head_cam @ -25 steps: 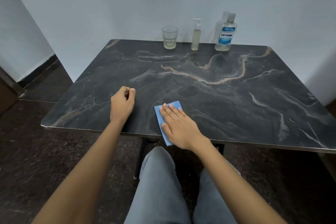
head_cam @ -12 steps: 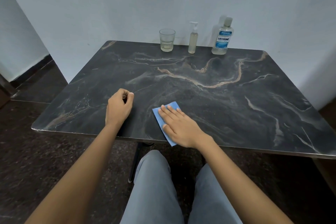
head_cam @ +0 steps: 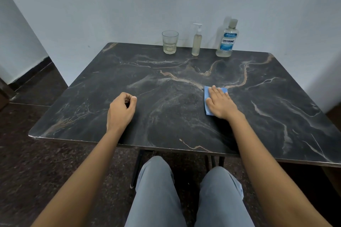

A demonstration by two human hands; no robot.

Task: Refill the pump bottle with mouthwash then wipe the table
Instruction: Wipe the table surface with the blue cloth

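Here, two hands, one cloth point(head_cam: 207, 97), two bottles, one glass point(head_cam: 170, 42).

Slim clear pump bottle point(head_cam: 196, 42) upright at table's point(head_cam: 184, 116) far edge, Listerine bottle point(head_cam: 227, 39) beside, blue cloth point(head_cam: 207, 100) flat mid-table

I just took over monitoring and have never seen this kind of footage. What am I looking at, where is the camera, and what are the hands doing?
There is no robot here: a person wears a camera on the head, looking down at their own two hands. The right hand lies flat, pressing a blue cloth onto the dark marble-pattern table. The left hand rests on the table in a loose fist, holding nothing visible. Along the far edge stand a glass, a pump bottle and a mouthwash bottle. The person's knees show below.
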